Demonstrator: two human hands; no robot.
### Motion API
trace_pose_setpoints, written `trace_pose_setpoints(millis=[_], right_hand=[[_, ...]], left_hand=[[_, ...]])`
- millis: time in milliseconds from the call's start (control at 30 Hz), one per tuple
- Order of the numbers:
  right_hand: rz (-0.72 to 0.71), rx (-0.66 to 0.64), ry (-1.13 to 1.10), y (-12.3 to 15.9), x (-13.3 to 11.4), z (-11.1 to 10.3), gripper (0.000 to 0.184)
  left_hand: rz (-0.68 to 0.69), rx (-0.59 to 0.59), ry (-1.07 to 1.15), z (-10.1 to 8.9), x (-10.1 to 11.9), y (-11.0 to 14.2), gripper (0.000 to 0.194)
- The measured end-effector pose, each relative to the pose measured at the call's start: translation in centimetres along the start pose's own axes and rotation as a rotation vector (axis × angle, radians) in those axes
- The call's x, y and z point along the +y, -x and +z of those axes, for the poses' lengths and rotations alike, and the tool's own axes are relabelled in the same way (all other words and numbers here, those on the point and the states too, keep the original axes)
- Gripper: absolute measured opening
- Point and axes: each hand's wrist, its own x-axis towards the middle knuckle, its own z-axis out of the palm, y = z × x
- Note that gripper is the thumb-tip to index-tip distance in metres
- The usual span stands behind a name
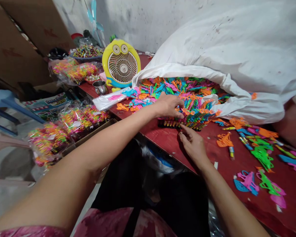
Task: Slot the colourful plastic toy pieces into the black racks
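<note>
A dark rack (171, 124) stands on the red table, filled with rows of small printed tubes topped by orange, green, blue and pink plastic pieces. My left hand (168, 105) is over the rack's left end, its fingers apart and bent toward the pieces; I see nothing held in it. At the front side of the rack, my right hand (194, 144) has its fingertips near or touching the lower edge, fingers partly stretched and nothing visible in them. Behind the rack, a heap of bright plastic pieces (171, 86) spills from the mouth of a large white sack (227, 49).
Loose plastic pieces and tubes (261, 154) lie across the red table (167, 143) at right. A yellow fan (123, 64), a metal cup (100, 87) and clear plastic bags (108, 100) stand or lie at left. Packed bundles (75, 121) fill a box below; a blue stool (5, 98) stands beyond.
</note>
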Motion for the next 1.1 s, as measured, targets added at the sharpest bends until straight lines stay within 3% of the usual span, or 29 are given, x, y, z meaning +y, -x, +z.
trace_pose_setpoints(millis=[133,400,633,867,1100], right_hand=[[0.05,-0.026,-0.068,0.0,-0.2,0.7,0.051],[0.23,-0.085,-0.493,-0.8,-0.6,1.1,0.057],[0.202,-0.047,-0.304,-0.3,0.0,1.8,0.062],[0.273,-0.104,-0.387,-0.8,-0.3,1.9,0.078],[0.243,-0.129,-0.347,-0.9,0.3,2.1,0.076]], left_hand=[[0.007,0.016,0.009,0.0,0.0,-0.3,0.028],[0.066,-0.021,-0.053,0.0,-0.5,-1.3,0.024],[0.089,0.029,-0.095,0.4,-0.2,-0.9,0.019],[0.087,0.012,-0.153,0.8,0.3,-0.9,0.017],[0.109,0.038,-0.182,1.9,-0.1,-0.9,0.02]])
